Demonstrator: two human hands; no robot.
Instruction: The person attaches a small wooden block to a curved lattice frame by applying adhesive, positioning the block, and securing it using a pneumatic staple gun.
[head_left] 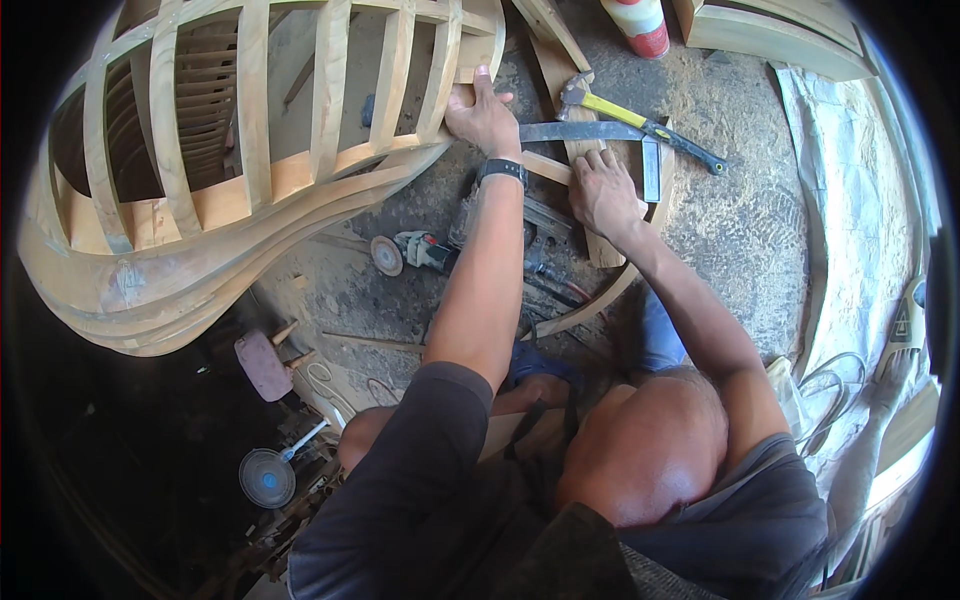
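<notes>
- Setting: a workshop floor (740,230) of dusty concrete strewn with sawdust, seen from above the person working.
- Left hand (483,112): fingers wrapped over the lower edge of one curved wooden frame (250,170), a slatted shell lying on its side; the hand grasps the frame's rim at its right end. One black watch (502,171) sits on this wrist.
- Right hand (603,190): pressed flat, fingers spread, on one wooden strip (548,166) that lies on a plank (575,95); it pins the strip down without closing around it.
- The strip lies between the two hands, just below the frame's edge.
- One steel square (600,133) touches the right fingertips.
- One hammer (640,120) with a yellow handle lies just beyond the square.
- One angle grinder (415,250) rests on the floor below the left forearm.
- One red-and-white can (640,25) stands at the top, well apart.
</notes>
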